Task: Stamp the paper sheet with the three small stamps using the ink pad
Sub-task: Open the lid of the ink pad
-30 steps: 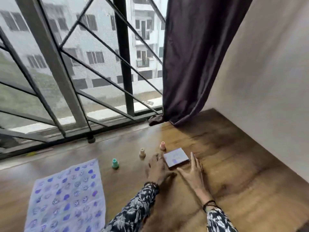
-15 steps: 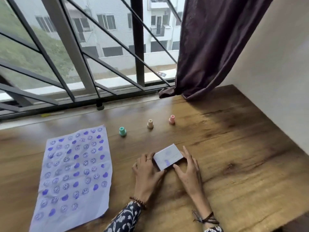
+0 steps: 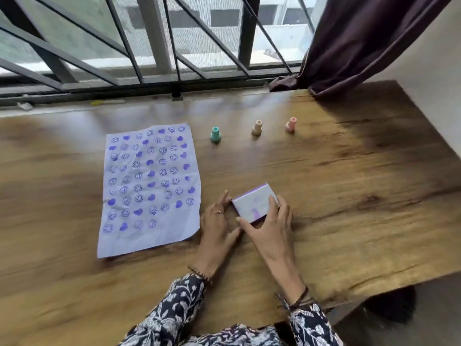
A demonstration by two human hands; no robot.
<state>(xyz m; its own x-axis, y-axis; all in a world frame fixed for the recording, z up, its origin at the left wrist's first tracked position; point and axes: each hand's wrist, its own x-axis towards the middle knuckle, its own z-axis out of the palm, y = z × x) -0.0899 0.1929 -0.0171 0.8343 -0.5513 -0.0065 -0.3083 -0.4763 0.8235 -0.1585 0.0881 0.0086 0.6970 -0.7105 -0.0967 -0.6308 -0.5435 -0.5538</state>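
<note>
The ink pad is a small white box with a purple edge, lid closed, lying on the wooden table. My right hand grips it over its top and near side. My left hand touches its left end with the fingertips. To the left lies the paper sheet, pale lilac and covered with purple smileys and hearts. Three small stamps stand upright in a row farther back: a teal stamp, a beige stamp and a pink stamp.
A barred window runs along the table's far edge. A dark curtain hangs at the back right, its hem on the table. A white wall closes the right side. The table's near right corner drops off around.
The ink pad has come toward me from beside the stamps, held between both hands. The view has tilted down, so the paper sheet and stamps sit higher in the frame.
</note>
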